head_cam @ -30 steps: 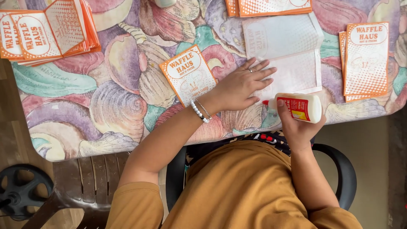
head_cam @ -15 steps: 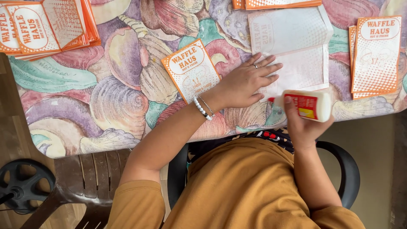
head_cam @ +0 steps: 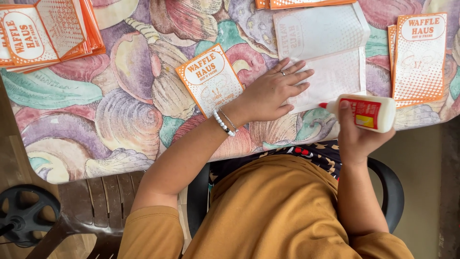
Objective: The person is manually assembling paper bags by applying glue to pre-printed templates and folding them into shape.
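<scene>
The left hand [head_cam: 270, 93] is lying flat, fingers spread, pinning the unfolded white paper bag [head_cam: 320, 52] to the shell-patterned tabletop [head_cam: 120, 115], while the right hand [head_cam: 357, 136], its grip closed around the white glue bottle [head_cam: 366, 111], is aiming its red nozzle at the bag's lower edge, best squeezed gently.

Shell-print tablecloth [head_cam: 96, 120] (pastel), dark slatted chair [head_cam: 103, 201] beside, wooden floor [head_cam: 9, 158], daylight.
</scene>
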